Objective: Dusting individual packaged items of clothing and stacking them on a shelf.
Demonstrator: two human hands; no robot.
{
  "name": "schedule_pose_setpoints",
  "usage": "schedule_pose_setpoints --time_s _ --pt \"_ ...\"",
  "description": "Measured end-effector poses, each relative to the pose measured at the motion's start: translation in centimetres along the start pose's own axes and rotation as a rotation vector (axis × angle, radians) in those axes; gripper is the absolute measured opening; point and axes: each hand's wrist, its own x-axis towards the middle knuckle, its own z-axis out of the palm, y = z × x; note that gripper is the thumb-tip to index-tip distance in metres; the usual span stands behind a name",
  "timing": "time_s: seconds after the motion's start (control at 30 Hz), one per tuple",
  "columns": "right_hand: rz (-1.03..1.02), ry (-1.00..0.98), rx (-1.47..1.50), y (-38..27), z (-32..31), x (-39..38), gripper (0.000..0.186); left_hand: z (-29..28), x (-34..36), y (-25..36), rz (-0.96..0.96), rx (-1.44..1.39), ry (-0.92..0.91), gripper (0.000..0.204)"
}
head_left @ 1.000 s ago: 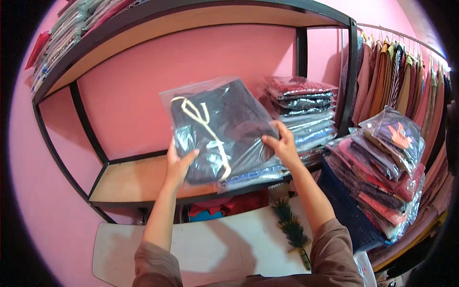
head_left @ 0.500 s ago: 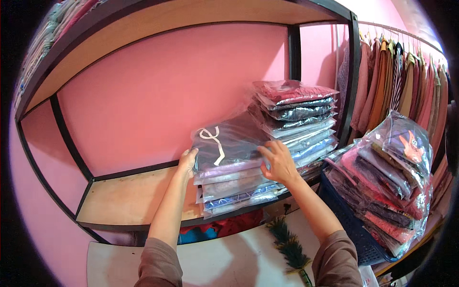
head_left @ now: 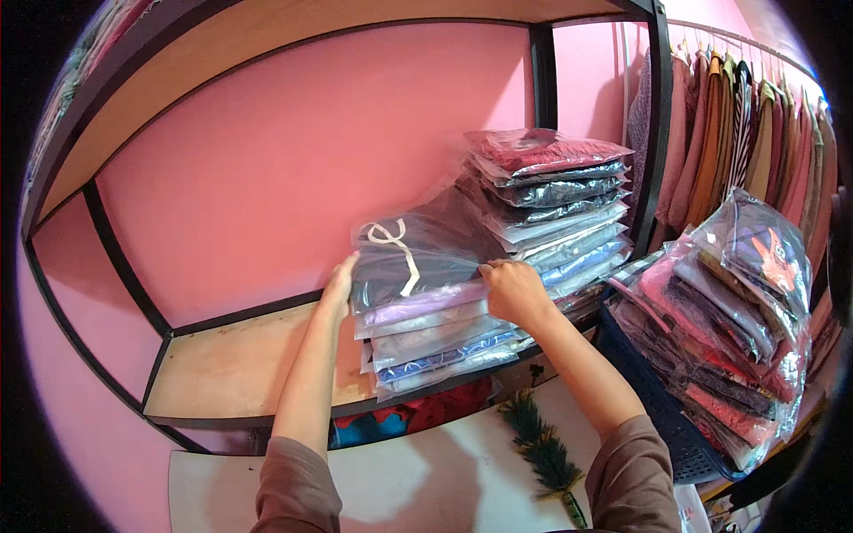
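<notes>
A dark garment in a clear plastic bag [head_left: 435,249], with a white drawstring looped on its front, tops the left stack of bagged folded clothes [head_left: 426,333] on the shelf. My right hand [head_left: 517,291] is closed, pinching the right front edge of that bag, and the plastic is drawn taut toward it. My left hand [head_left: 338,284] rests along the left side of the same bag, fingers stretched upward against it; the far side of this hand is partly hidden. Under the dark garment lie lilac, white and blue bagged clothes.
A taller stack of bagged clothes [head_left: 555,191] stands right of the first. A blue basket [head_left: 653,391] heaped with bagged clothes sits at the right, below hanging garments [head_left: 746,133]. The black-framed shelf [head_left: 231,364] has an upper board overhead. A green feathery sprig [head_left: 542,444] lies in front.
My right hand has gone from loosely spread fingers to a closed pinch on the bag's edge. My left hand has slid slightly up and left along the bag's side.
</notes>
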Motion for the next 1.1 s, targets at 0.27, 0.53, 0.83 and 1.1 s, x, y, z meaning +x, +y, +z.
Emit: schedule_pose_setpoints --time_s 0.27,0.53,0.83,1.1 --pt "-0.016 0.356 0.375 -0.2 3.0 7.6 0.030 2.3 -2.4 1.6 0.165 -0.079 -0.074 0.073" --pt "0.227 -0.324 0.175 0.6 7.7 14.1 0.076 -5.9 6.1 -2.8 0.232 -0.055 -0.062 0.064" --pt "0.456 -0.424 0.096 4.4 9.5 14.3 0.087 0.6 5.7 -0.9 0.103 -0.061 -0.225 0.067" --pt "0.291 -0.651 0.102 2.5 6.9 18.1 0.078 -2.6 8.1 -3.5 0.209 0.100 -0.189 0.083"
